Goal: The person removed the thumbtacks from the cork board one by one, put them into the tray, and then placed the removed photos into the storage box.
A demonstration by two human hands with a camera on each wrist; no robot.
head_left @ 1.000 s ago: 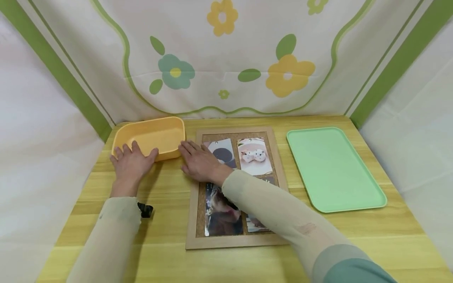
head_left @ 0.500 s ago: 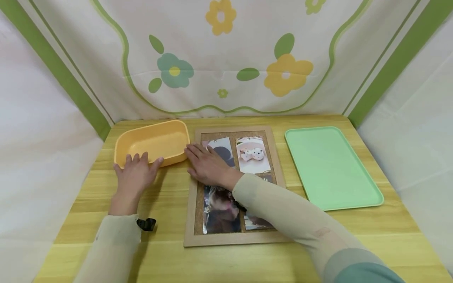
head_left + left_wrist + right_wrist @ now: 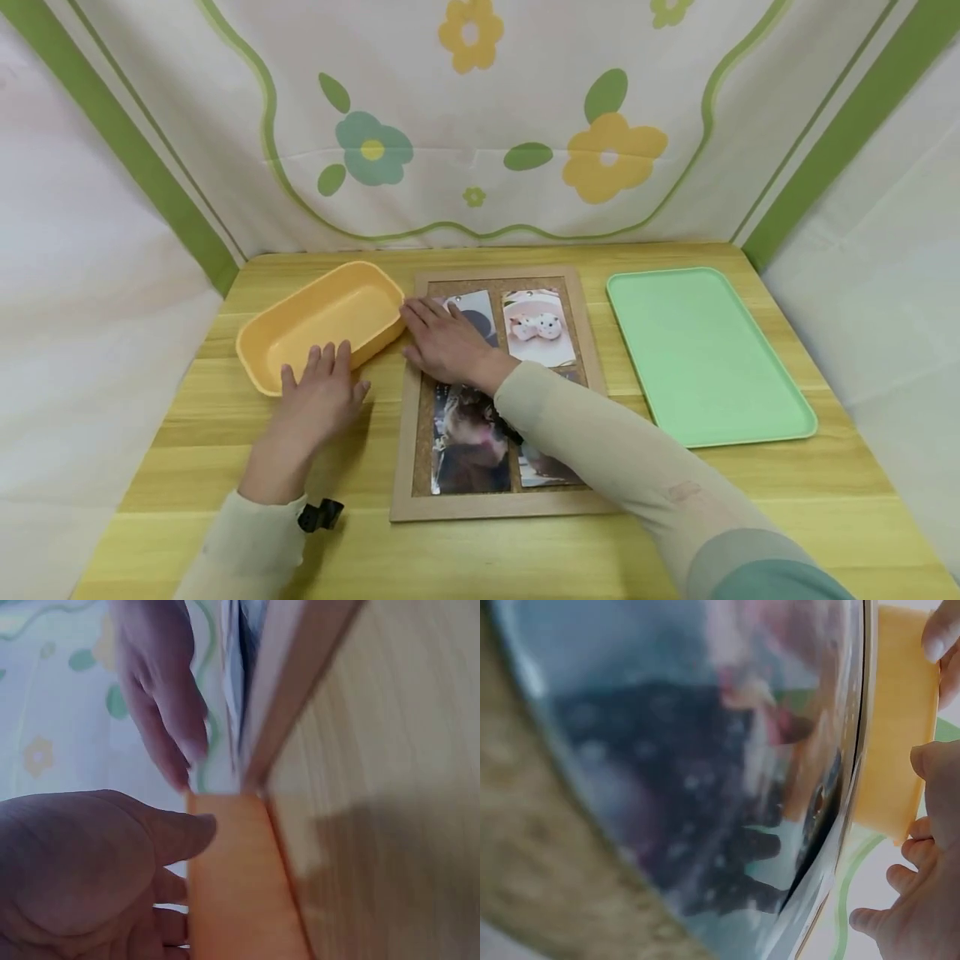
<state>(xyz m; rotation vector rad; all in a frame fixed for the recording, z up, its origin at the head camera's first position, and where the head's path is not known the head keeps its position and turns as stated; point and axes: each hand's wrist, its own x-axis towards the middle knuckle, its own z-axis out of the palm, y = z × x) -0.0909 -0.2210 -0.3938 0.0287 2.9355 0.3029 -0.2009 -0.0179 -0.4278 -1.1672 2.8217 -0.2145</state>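
Note:
In the head view an orange plastic tub [image 3: 300, 337] lies slantwise at the table's left back, its left end nearer me. My left hand [image 3: 318, 400] is at its near long side, fingers stretched over the rim; the left wrist view has the thumb against the outer wall [image 3: 240, 877]. Fairly straight fingers of my right hand [image 3: 450, 342] reach the tub's right end. That hand lies over the left edge of a wood-framed cork board [image 3: 498, 507], which bears several photo cards. Among them is a card with white spotted shapes [image 3: 538, 329]; my right forearm partly covers the lower ones.
A flat light-green tray [image 3: 712, 358] lies on the right of the wooden table [image 3: 360, 542]. Behind the table hangs a white cloth [image 3: 472, 117] printed with flowers. White cloth sides stand left and right.
The tub has turned, its left end swinging toward me and its right end shifting slightly right. My left hand has come nearer and to the right; my right hand has moved a little right.

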